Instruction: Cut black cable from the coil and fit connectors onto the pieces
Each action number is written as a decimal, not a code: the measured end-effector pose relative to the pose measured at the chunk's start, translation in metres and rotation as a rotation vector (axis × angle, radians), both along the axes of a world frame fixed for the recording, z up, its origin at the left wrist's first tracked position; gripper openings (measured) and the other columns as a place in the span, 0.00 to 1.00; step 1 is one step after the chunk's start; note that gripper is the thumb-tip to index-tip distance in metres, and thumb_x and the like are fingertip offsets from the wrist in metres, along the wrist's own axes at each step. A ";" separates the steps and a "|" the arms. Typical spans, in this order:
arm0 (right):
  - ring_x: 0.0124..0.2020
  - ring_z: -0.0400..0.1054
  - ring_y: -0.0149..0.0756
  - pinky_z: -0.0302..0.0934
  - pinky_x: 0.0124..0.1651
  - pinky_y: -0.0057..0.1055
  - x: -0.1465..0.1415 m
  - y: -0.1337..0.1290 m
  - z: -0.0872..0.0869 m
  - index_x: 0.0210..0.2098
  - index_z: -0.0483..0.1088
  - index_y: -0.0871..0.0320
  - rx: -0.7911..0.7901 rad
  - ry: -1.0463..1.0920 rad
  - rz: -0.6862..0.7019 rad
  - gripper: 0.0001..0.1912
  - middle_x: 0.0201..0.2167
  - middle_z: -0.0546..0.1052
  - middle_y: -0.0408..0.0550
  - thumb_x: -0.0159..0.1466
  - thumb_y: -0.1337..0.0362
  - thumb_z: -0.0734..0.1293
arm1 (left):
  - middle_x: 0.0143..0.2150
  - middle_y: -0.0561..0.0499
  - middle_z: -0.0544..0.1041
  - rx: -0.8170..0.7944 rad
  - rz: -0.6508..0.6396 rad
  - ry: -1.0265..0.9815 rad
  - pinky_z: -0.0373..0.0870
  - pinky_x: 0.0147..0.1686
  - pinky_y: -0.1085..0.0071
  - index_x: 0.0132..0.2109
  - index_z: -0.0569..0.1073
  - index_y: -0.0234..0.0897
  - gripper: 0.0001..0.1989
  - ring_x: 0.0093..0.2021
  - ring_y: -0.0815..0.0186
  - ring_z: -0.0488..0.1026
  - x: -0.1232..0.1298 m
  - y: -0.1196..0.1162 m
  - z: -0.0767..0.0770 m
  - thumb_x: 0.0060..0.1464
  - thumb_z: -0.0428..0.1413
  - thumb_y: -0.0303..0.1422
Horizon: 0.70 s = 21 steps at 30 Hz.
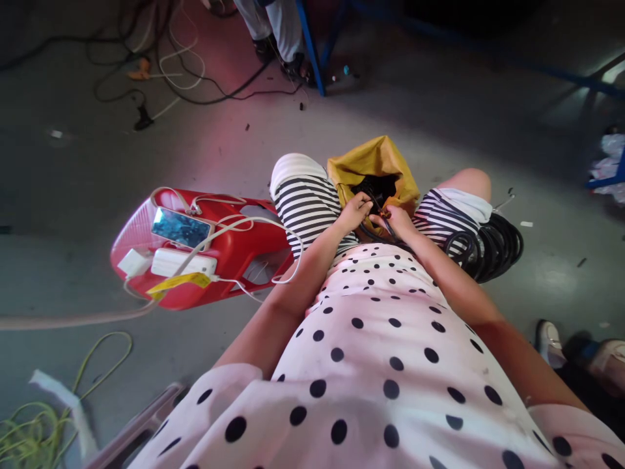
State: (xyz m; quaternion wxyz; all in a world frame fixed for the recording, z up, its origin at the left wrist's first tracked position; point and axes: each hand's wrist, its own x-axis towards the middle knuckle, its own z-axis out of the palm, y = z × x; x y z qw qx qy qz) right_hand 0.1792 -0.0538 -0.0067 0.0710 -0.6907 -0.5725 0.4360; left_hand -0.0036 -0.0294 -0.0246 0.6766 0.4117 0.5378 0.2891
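Observation:
Between my knees stands a yellow bag, its mouth open and dark items inside. Over the bag's near rim, my left hand is closed in a pinch on a thin black cable. My right hand sits just beside it, fingers closed around the same cable. The exact grip of the fingertips is partly hidden. A coil of black cable hangs over my right thigh, outside the knee.
To my left is a red plastic stool bearing a phone, a white power bank, a charger and white cords. Loose cables and a person's shoes are ahead. Yellow-green cord lies at lower left.

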 end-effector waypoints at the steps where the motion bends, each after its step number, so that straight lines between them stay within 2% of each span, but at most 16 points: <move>1: 0.39 0.79 0.47 0.71 0.47 0.39 0.000 0.001 -0.001 0.40 0.77 0.53 -0.015 0.021 -0.009 0.28 0.35 0.84 0.51 0.66 0.36 0.83 | 0.25 0.61 0.71 -0.010 -0.010 0.006 0.66 0.27 0.76 0.40 0.70 0.40 0.13 0.23 0.73 0.65 0.000 0.000 0.001 0.74 0.61 0.22; 4: 0.38 0.79 0.46 0.72 0.47 0.39 -0.001 0.005 -0.003 0.39 0.77 0.53 -0.041 0.048 -0.046 0.29 0.34 0.84 0.50 0.65 0.34 0.82 | 0.26 0.60 0.72 -0.034 -0.015 0.017 0.66 0.28 0.76 0.40 0.70 0.40 0.13 0.24 0.73 0.66 0.002 0.001 0.003 0.74 0.61 0.22; 12: 0.40 0.79 0.48 0.71 0.48 0.40 -0.004 0.009 -0.006 0.34 0.73 0.51 0.004 0.035 -0.115 0.33 0.35 0.84 0.50 0.59 0.32 0.85 | 0.24 0.61 0.68 -0.094 0.087 0.022 0.67 0.29 0.76 0.41 0.70 0.40 0.13 0.24 0.73 0.64 0.009 0.003 0.010 0.80 0.56 0.23; 18: 0.42 0.79 0.49 0.73 0.51 0.42 -0.002 0.006 -0.005 0.32 0.70 0.50 0.025 0.059 -0.127 0.32 0.35 0.84 0.51 0.60 0.33 0.84 | 0.25 0.61 0.68 -0.124 0.101 -0.025 0.65 0.28 0.77 0.40 0.73 0.38 0.13 0.23 0.74 0.63 0.010 0.002 0.008 0.76 0.66 0.26; 21: 0.40 0.78 0.47 0.74 0.49 0.42 0.000 0.004 -0.010 0.35 0.71 0.50 0.024 0.140 -0.193 0.34 0.34 0.82 0.49 0.61 0.30 0.83 | 0.27 0.60 0.70 -0.191 0.156 -0.085 0.67 0.29 0.77 0.41 0.75 0.38 0.12 0.24 0.74 0.65 0.009 0.003 0.011 0.74 0.69 0.30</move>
